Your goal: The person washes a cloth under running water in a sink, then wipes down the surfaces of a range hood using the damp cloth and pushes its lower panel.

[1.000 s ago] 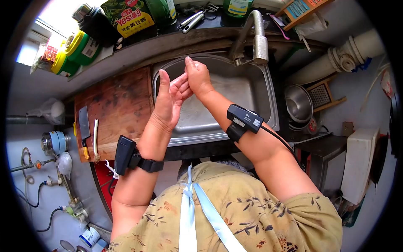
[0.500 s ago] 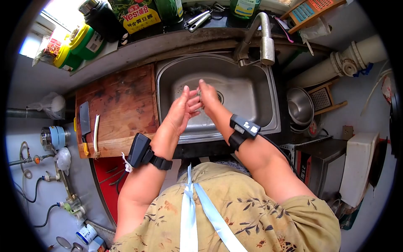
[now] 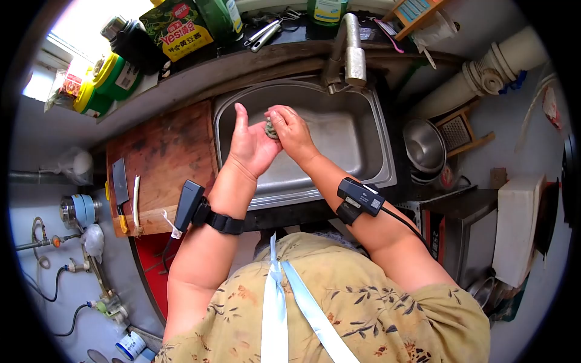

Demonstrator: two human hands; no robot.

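Over the left part of the steel sink [image 3: 339,145], my left hand [image 3: 251,145] is held palm up with its thumb stretched out. A small greenish-grey crumpled thing [image 3: 271,129] lies between the two hands, against the left palm. My right hand [image 3: 290,130] has its fingers curled over this thing and grips it. The small thing is too hidden to name. The tap [image 3: 354,60] stands behind the sink, and no water shows from it.
Left of the sink is a wooden board [image 3: 169,157] with a cleaver [image 3: 120,181] and a pale stalk [image 3: 136,199]. Steel bowls [image 3: 423,145] stand at the right. Bottles and a peeler [image 3: 264,37] line the back ledge.
Both hands have moved slightly left and up in view. The right fingers have curled over the greenish thing, which shows more clearly now. The whole view has shifted a little.
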